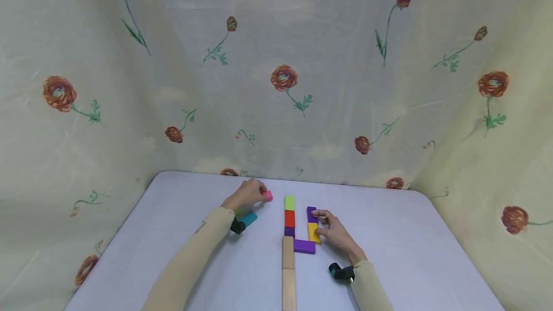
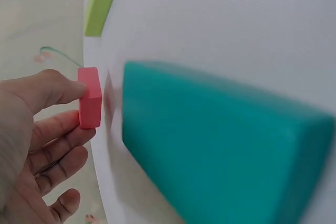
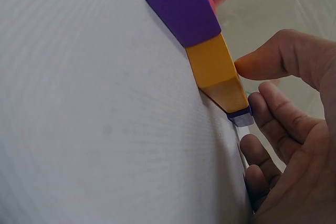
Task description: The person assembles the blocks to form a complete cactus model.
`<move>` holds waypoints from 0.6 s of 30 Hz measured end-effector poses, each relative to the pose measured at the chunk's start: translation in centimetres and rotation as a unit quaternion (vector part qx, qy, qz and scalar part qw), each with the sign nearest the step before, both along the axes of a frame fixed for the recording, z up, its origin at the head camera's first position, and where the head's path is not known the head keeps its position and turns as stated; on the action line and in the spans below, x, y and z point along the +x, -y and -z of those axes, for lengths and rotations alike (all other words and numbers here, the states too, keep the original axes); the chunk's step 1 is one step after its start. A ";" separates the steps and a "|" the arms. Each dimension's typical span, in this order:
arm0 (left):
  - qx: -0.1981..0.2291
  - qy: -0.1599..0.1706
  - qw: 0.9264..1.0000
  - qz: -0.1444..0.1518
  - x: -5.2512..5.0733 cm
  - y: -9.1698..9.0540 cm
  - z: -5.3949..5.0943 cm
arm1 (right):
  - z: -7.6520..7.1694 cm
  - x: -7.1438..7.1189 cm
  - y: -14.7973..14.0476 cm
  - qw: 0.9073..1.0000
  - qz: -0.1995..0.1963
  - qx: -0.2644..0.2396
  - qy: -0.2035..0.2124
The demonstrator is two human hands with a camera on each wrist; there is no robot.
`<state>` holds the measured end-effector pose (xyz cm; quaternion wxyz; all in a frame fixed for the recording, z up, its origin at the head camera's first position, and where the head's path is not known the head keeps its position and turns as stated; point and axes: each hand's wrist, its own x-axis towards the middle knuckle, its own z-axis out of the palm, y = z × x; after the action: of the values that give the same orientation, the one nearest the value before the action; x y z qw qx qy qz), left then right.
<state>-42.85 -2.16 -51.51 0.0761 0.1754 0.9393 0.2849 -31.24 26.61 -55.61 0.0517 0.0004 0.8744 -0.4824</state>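
My left hand [image 1: 248, 195] pinches a small pink block [image 2: 90, 98] between thumb and fingers, near the table's far edge. Below that wrist lie a teal block [image 1: 248, 218] and a partly hidden green block [image 1: 236, 211]. Over on the right, my right hand [image 1: 340, 239] touches a yellow block [image 3: 212, 69] with its thumb, while a fingertip rests at the purple block [image 1: 310, 213] beyond it. Another purple block [image 1: 305, 246] lies crosswise at the yellow one's near end. It meets a straight row holding a lime block [image 1: 289, 202], a red block [image 1: 289, 218] and a dark purple block [image 1: 289, 231].
Two plain wooden blocks [image 1: 288, 253] extend the row toward the near edge. All of it lies on a white table [image 1: 414, 253]. A flower-patterned curtain [image 1: 328, 85] hangs behind the table and along both sides.
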 end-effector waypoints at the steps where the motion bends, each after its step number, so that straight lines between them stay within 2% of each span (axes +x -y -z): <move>1: 0.002 0.001 1.000 -0.003 0.0 -0.2 -0.1 | 0.0 0.0 0.0 1.000 0.000 0.001 -0.001; 13: 0.006 -0.019 1.000 -0.001 -0.4 -2.9 -0.2 | 0.1 0.0 0.0 1.000 -0.001 -0.003 -0.006; 18: -0.001 -0.041 0.999 0.000 -0.8 -4.1 0.0 | 0.2 0.0 0.0 1.000 0.002 -0.011 -0.007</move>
<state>-43.68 1.91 -51.54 0.0375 0.1873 0.9418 0.2765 -31.22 26.56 -55.77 0.0448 -0.0016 0.8692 -0.4924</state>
